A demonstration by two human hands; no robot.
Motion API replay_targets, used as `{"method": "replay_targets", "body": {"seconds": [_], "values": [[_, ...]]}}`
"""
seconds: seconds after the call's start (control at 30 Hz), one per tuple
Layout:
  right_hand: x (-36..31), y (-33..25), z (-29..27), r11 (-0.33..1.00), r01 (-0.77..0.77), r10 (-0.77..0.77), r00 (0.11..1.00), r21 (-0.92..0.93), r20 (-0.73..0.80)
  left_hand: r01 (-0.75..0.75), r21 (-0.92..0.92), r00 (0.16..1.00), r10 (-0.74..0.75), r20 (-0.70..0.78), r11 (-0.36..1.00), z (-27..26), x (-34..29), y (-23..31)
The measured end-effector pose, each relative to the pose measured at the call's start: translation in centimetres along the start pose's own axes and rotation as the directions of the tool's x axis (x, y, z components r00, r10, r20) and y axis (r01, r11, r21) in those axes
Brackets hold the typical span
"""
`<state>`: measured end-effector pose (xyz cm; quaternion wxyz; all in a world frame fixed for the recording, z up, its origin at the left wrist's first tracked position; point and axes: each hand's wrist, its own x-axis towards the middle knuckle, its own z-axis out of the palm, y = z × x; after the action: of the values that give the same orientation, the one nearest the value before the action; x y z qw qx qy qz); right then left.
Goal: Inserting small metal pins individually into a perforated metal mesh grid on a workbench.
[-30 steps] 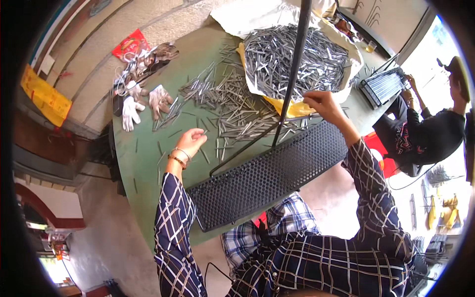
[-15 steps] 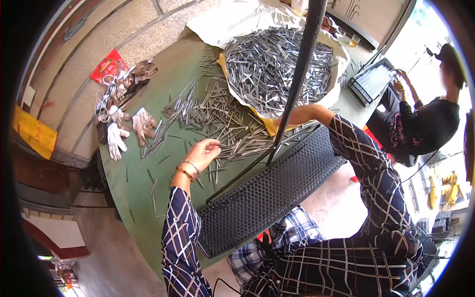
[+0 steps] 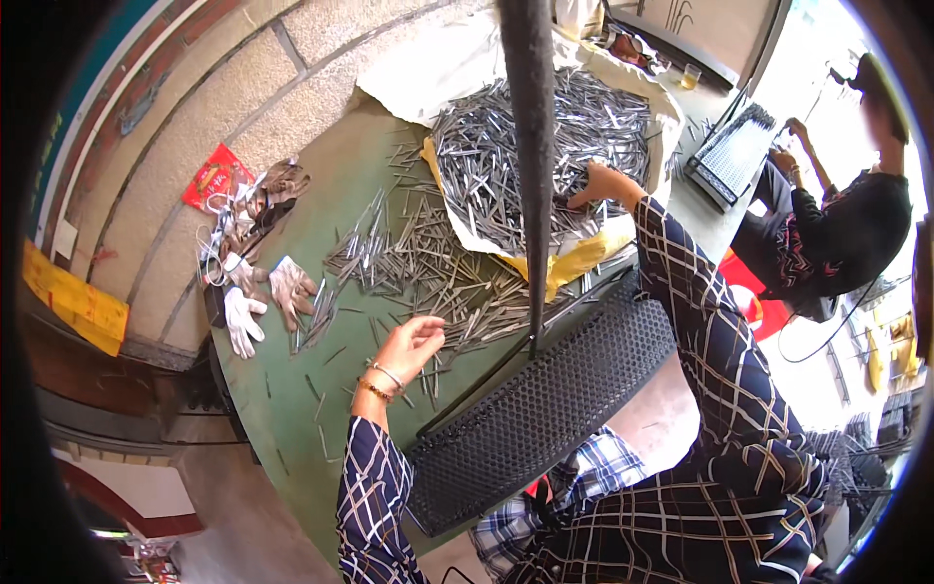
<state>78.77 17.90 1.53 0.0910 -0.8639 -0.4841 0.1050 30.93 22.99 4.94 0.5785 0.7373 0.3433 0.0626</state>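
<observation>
My right hand (image 3: pixel 607 187) is over the large heap of thin metal strips (image 3: pixel 516 146) in an opened white sack (image 3: pixel 409 78). Thumb and fingers are spread against the strips, and the fingertips are partly lost among them. My left hand (image 3: pixel 413 348) is at the near edge of a looser scatter of strips (image 3: pixel 438 263) on the green table (image 3: pixel 282 389). Its fingers are curled toward the thumb; whatever they hold is too small to make out. Between my forearms a long black panel with rows of holes (image 3: pixel 545 399) slants across the table's near edge.
A dark upright pole (image 3: pixel 530 136) stands in front of the sack. Worn work gloves (image 3: pixel 290 290), a white glove (image 3: pixel 241 319) and a red packet (image 3: pixel 216 179) lie at left. At right a seated co-worker (image 3: pixel 837 234) handles a similar panel (image 3: pixel 728 161). A glass (image 3: pixel 691 78) stands beyond.
My right hand has moved from behind the pole, near the sack's edge, up into the heap. My left hand stays by the loose strips, slightly lower in view. The view has shifted a little.
</observation>
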Motion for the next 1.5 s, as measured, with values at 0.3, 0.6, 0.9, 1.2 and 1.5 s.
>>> {"method": "replay_targets", "body": {"seconds": [0.3,0.6,0.9,1.2,1.5], "values": [[0.3,-1.6,-0.4,0.988,-0.009,0.003,0.999,0.156,0.037,0.065,-0.068,0.998,-0.065,0.004,0.996,-0.1,-0.9,-0.8],[0.7,-1.1,-0.3,0.995,0.005,-0.015,0.995,0.102,0.097,0.064,-0.069,0.998,-0.065,-0.008,0.996,0.3,-0.5,-1.1],[-0.8,-2.6,0.2,0.997,0.03,-0.024,0.996,0.075,-0.085,0.055,-0.076,0.998,-0.055,-0.001,0.996,0.5,-0.8,-1.5],[-0.2,-0.9,0.3,0.963,-0.054,0.132,0.949,0.265,-0.288,0.116,-0.126,0.992,-0.108,0.065,0.985,0.3,-1.3,-1.0],[-3.1,-6.4,-6.4,0.874,0.059,0.079,0.962,0.482,-0.262,0.11,-0.294,0.994,-0.1,0.05,0.949,-0.7,-2.4,-1.0]]}}
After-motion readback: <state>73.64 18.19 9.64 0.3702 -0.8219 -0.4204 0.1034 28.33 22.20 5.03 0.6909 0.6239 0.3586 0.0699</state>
